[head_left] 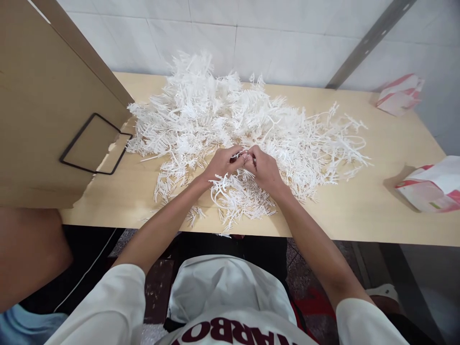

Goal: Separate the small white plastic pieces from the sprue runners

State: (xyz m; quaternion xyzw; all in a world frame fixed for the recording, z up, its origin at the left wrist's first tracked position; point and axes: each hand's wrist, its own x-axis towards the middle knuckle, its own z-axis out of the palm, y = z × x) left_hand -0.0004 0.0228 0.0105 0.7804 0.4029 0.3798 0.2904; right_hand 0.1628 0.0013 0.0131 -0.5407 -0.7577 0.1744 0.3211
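Observation:
A large heap of white, branched plastic-looking sprigs (201, 105) spreads over the tabletop in front of me. Over its near edge my left hand (228, 162) and my right hand (262, 167) meet, fingertips pressed together. Both are closed around a small white branched piece, partly hidden by the fingers. Just below my left hand lies a curved white sprig (220, 191), beside a smaller pile of short white bits (247, 199).
A cardboard panel (43, 105) stands on the left, with a black wire frame (96, 143) by it. Two red-and-white paper packets (400, 95) sit at the right of the wooden table (366, 201). A tiled wall (280, 52) rises behind. Another person's limb (32, 254) shows at lower left.

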